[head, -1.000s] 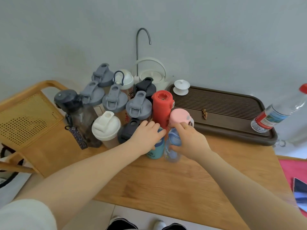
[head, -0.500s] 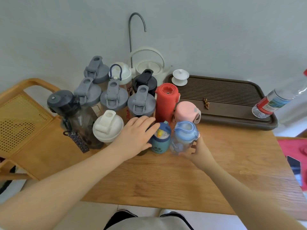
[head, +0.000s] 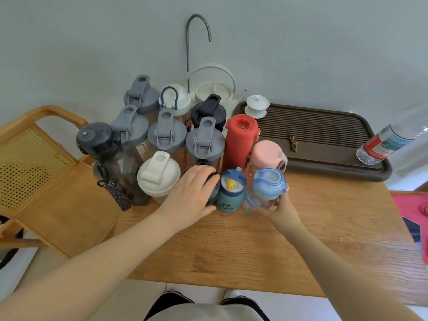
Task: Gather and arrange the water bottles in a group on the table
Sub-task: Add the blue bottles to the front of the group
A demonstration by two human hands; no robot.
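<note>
Thirteen bottles stand clustered on the tabletop (head: 254,246): four grey-lidded, three dark, two white, one each of red (head: 239,144), pink, teal and blue. The left hand (head: 193,193) lies spread over a dark lid; the right hand's (head: 279,208) grip wraps the blue bottle (head: 266,191). Behind are a kettle and a tea tray (head: 324,135) carrying a fourteenth, clear bottle (head: 391,140).

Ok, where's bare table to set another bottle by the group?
Bare wood runs right of the blue bottle, in front of the tray, and along the table's near edge. Left of the red bottle it's packed lid to lid.
</note>
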